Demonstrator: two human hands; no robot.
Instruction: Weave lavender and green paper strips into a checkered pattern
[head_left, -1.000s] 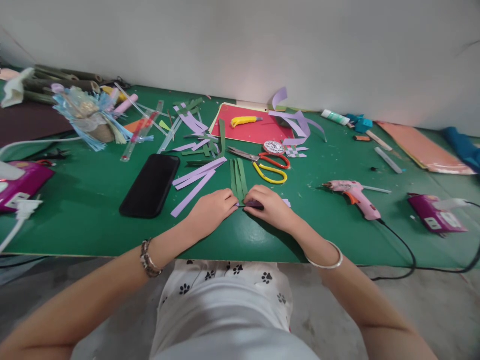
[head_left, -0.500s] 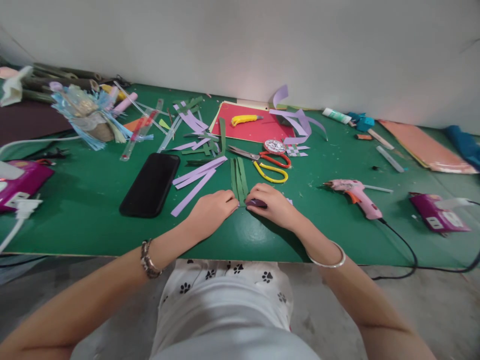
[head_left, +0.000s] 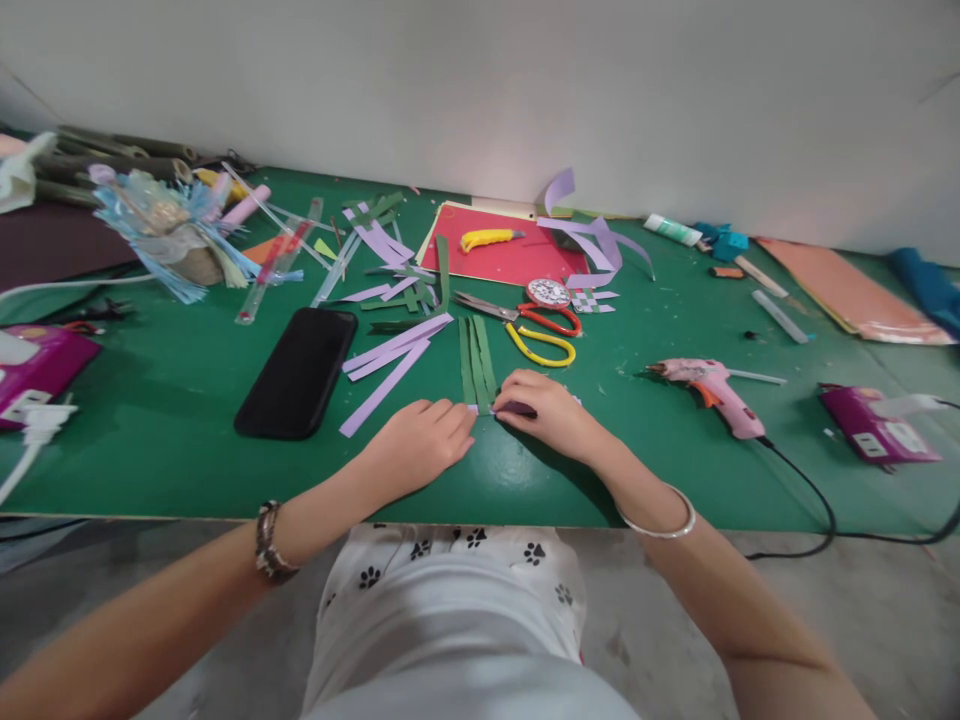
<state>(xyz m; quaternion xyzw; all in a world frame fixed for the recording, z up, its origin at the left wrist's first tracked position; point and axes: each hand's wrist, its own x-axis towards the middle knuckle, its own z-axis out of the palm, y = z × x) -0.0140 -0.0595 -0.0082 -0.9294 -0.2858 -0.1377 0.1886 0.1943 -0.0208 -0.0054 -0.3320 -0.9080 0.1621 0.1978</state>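
Three green paper strips (head_left: pixel 473 360) lie side by side on the table, pointing away from me. A narrow lilac paper strip (head_left: pixel 484 410) crosses their near ends. My right hand (head_left: pixel 544 412) is closed at the right end of this crossing strip, with a dark purple, shadowed piece showing under its fingers. Palm down on the table, my left hand (head_left: pixel 426 440) rests just left of and below the strips, fingers loosely bent and its fingertips partly hidden. Loose lilac strips (head_left: pixel 386 380) lie beyond it.
Scissors (head_left: pixel 517 325) lie beyond the green strips, near a yellow cutter (head_left: pixel 487 239) on red paper (head_left: pixel 517 262). A black phone (head_left: pixel 297 375) is to the left. Rightward are a pink glue gun (head_left: pixel 712 390) with its cable and a purple power socket (head_left: pixel 874 425).
My left hand has drawn back slightly toward me, off the left end of the crossing strip, which now shows. My right hand has stayed almost in place.
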